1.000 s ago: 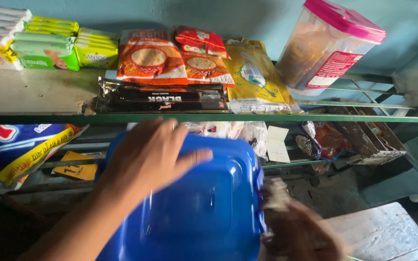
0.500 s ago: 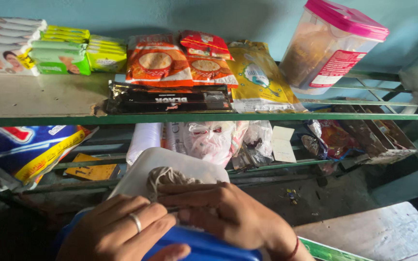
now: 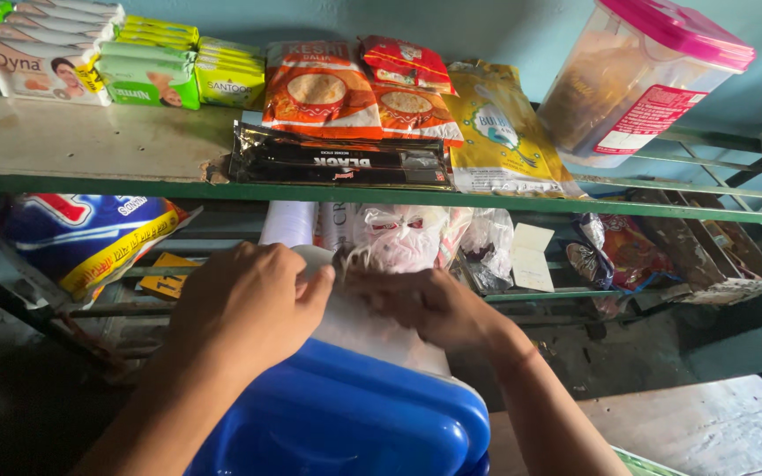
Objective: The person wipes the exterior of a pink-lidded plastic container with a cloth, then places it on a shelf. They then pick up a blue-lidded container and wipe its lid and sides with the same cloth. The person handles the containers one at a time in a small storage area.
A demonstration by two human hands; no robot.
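Head view. The left hand (image 3: pixel 249 304) lies palm-down, fingers curled, over the near edge of a white bag (image 3: pixel 372 326). The right hand (image 3: pixel 429 304) closes on the same bag from the other side, fingertips pinching a frayed tuft at its top. The bag rests on a blue plastic lid (image 3: pixel 354 419), directly in front of the lower shelf (image 3: pixel 540 295). How firmly either hand grips is unclear, since the fingertips are largely hidden.

Behind the hands, on the lower shelf: a crumpled clear plastic bag (image 3: pixel 403 238), a white card (image 3: pixel 533 257) and dark snack packets (image 3: pixel 615 256). A blue and yellow sack (image 3: pixel 81 238) lies at the left.

The upper green shelf (image 3: pixel 90 141) carries soap boxes (image 3: pixel 55 53), orange food packets (image 3: pixel 324 88), a black flat packet (image 3: pixel 341 163), a yellow pouch (image 3: pixel 500 132) and a clear jar with a pink lid (image 3: pixel 637 79).
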